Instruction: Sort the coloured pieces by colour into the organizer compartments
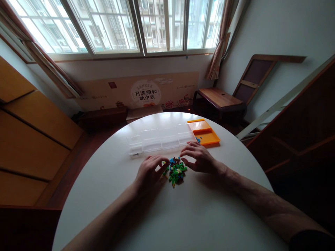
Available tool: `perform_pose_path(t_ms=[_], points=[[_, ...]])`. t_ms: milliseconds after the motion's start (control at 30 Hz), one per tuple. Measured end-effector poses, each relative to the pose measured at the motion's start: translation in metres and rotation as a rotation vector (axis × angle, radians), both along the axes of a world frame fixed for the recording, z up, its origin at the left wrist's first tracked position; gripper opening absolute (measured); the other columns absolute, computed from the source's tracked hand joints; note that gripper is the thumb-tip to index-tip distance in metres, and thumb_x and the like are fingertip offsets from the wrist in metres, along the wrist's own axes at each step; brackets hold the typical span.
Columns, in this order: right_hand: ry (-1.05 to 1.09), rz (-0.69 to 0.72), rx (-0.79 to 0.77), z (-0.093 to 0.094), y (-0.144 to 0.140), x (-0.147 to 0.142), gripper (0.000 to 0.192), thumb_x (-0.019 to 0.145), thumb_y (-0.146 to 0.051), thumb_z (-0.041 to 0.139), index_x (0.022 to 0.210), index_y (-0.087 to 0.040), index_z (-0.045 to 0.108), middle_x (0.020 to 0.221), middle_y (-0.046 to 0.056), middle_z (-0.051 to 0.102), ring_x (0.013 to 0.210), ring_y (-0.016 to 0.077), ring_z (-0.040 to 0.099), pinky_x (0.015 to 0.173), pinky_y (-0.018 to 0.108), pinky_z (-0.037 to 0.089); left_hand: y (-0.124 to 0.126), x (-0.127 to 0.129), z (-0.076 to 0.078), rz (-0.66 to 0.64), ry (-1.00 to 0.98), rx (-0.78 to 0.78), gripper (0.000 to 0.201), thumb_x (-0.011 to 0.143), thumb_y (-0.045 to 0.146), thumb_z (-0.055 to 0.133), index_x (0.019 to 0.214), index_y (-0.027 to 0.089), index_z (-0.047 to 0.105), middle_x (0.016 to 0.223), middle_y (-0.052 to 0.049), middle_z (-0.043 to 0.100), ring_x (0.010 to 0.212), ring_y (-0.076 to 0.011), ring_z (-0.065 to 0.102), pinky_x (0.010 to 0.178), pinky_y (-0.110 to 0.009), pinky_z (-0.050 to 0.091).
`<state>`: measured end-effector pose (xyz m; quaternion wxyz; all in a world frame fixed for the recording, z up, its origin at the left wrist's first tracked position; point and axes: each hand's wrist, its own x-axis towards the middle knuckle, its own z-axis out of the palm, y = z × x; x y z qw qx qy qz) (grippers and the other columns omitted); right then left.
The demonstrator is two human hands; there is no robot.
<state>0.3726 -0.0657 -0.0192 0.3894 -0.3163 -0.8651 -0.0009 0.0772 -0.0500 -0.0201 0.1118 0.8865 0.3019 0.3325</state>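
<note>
A small heap of tiny coloured bricks (176,171), mostly green and blue, lies on the round white table (167,216). My left hand (149,172) rests on the table at the heap's left edge, fingers curled toward the bricks. My right hand (199,157) lies flat at the heap's right side, fingers spread and touching its upper edge. Neither hand visibly holds a brick. Just beyond the hands stands a clear plastic compartment box (159,138). An orange tray (204,132) sits to its right, with a few blue bricks (198,139) beside it.
A low wooden bench (218,99) and a leaning folded frame (258,75) stand at the back right. Wooden cabinets (31,132) line the left wall. A printed cardboard panel (145,92) leans under the windows. A dark wooden structure (306,132) is close on the right.
</note>
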Motion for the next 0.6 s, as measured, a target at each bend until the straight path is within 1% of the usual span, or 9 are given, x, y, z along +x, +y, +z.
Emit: perform_pose_path(t_ms=[133, 233, 333, 433, 600], points=[[-0.033, 0.065, -0.062, -0.004, -0.003, -0.013, 0.012, 0.102, -0.025, 0.074, 0.114, -0.026, 0.072, 0.105, 0.003, 0.081, 0.098, 0.0224, 0.073, 0.105, 0.043, 0.056, 0.000, 0.002, -0.002, 0.003, -0.022, -0.047, 0.010, 0.109, 0.029, 0.068, 0.105, 0.025, 0.076, 0.094, 0.000, 0.083, 0.080, -0.0165, 0.074, 0.082, -0.031, 0.055], [-0.072, 0.092, -0.092, -0.010, -0.002, -0.017, 0.015, 0.103, -0.032, 0.075, 0.117, -0.026, 0.072, 0.108, 0.004, 0.082, 0.099, 0.0229, 0.074, 0.105, 0.043, 0.056, -0.001, 0.004, -0.003, -0.025, -0.033, -0.095, 0.008, 0.105, 0.025, 0.069, 0.103, 0.026, 0.077, 0.091, 0.001, 0.083, 0.077, -0.0156, 0.073, 0.081, -0.030, 0.056], [-0.082, 0.091, -0.069, -0.013, 0.001, -0.017, 0.015, 0.105, -0.038, 0.074, 0.115, -0.027, 0.073, 0.108, 0.004, 0.083, 0.097, 0.0227, 0.075, 0.106, 0.043, 0.056, -0.002, 0.007, -0.002, -0.064, -0.055, -0.125, 0.007, 0.104, 0.024, 0.071, 0.102, 0.026, 0.078, 0.090, 0.002, 0.082, 0.077, -0.0148, 0.074, 0.081, -0.029, 0.057], [-0.083, 0.097, -0.056, -0.011, 0.002, -0.016, 0.015, 0.107, -0.041, 0.075, 0.113, -0.027, 0.075, 0.107, 0.003, 0.084, 0.096, 0.0221, 0.075, 0.107, 0.043, 0.056, -0.003, 0.007, -0.001, -0.087, -0.055, -0.122, 0.006, 0.105, 0.026, 0.072, 0.103, 0.026, 0.078, 0.094, 0.000, 0.084, 0.081, -0.0159, 0.077, 0.080, -0.029, 0.058], [-0.084, 0.137, 0.018, -0.008, 0.002, -0.017, 0.009, 0.109, -0.035, 0.073, 0.112, -0.027, 0.075, 0.106, 0.001, 0.085, 0.093, 0.0204, 0.075, 0.108, 0.042, 0.056, -0.002, 0.007, -0.002, -0.123, -0.047, -0.106, 0.007, 0.105, 0.029, 0.074, 0.103, 0.026, 0.080, 0.094, -0.001, 0.085, 0.083, -0.0173, 0.078, 0.083, -0.030, 0.059]])
